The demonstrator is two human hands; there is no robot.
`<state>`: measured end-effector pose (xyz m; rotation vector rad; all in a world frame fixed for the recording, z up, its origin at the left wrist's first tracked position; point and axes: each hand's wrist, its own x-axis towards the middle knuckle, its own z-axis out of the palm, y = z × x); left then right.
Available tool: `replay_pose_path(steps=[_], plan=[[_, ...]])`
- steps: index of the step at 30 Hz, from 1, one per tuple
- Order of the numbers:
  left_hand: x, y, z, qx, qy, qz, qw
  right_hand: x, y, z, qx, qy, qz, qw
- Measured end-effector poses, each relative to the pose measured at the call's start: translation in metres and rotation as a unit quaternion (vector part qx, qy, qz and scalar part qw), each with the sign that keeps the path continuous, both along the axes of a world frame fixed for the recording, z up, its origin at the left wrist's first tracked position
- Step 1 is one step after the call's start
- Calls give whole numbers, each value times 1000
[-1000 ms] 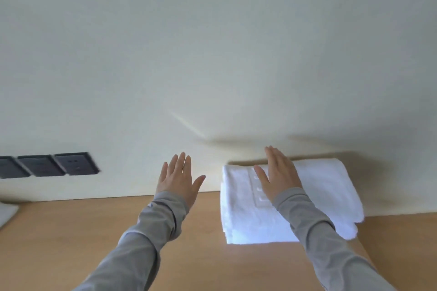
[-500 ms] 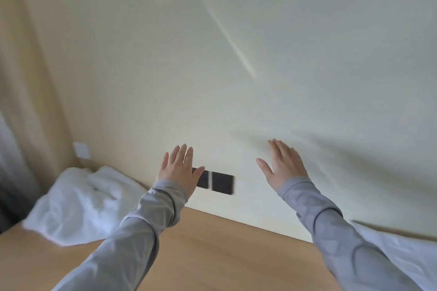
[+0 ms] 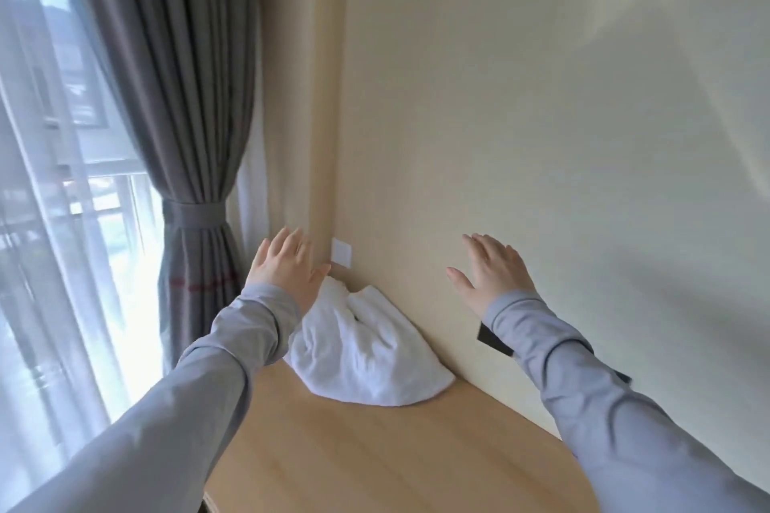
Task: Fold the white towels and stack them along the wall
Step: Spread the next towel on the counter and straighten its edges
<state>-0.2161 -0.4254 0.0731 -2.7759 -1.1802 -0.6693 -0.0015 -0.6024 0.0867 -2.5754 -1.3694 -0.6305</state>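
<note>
A crumpled, unfolded white towel (image 3: 366,350) lies on the wooden table (image 3: 375,454) in the corner against the cream wall (image 3: 541,137). My left hand (image 3: 283,267) hovers open in the air just above the towel's left end, fingers spread, holding nothing. My right hand (image 3: 491,271) is raised to the right of the towel, also open and empty, in front of the wall. Both arms wear grey sleeves. The folded towel stack is out of view.
A grey curtain (image 3: 196,137) tied at its middle hangs at the left beside a bright window (image 3: 62,221). A small white wall plate (image 3: 341,251) sits above the towel. A dark wall socket (image 3: 493,339) shows partly behind my right sleeve.
The view has swung left, away from the folded stack to the corner with the crumpled towel. Both hands stayed open and empty, and now hover near that towel.
</note>
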Motion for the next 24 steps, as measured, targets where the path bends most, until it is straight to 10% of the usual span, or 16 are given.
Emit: replay_pose_path(steps=[24], plan=[[45,239,-123,-112,23,-30,993,76,226,-140,-12,140,-31,990]])
